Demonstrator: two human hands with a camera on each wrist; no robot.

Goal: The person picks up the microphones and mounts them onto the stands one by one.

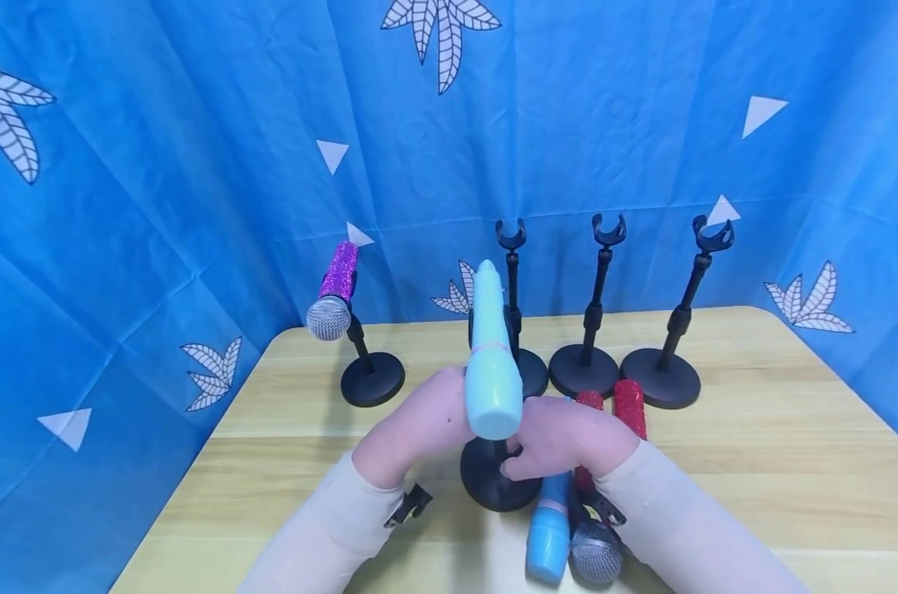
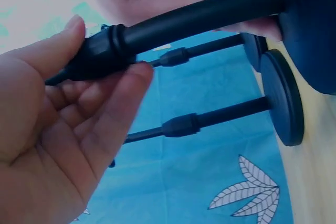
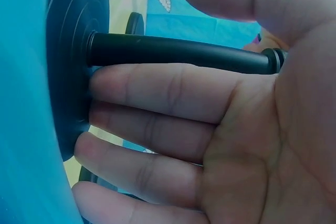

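A light blue microphone (image 1: 493, 388) sits at the top of a black microphone stand (image 1: 493, 487), its thick end toward me. My left hand (image 1: 430, 417) grips the stand by the collar on its pole; in the left wrist view, thumb and fingers close around that collar (image 2: 97, 53). Lower down, my right hand (image 1: 567, 433) is beside the pole (image 3: 173, 51). In the right wrist view its fingers (image 3: 157, 90) are extended, with tips at the round base (image 3: 79, 77). Whether they press on the base I cannot tell.
At the back left, a purple glittery microphone (image 1: 339, 276) rests in another stand (image 1: 373, 379). Three more stands, one being this stand (image 1: 660, 375), line the back right. Under my right arm lie a blue microphone (image 1: 548, 544) and red glittery ones (image 1: 630, 406).
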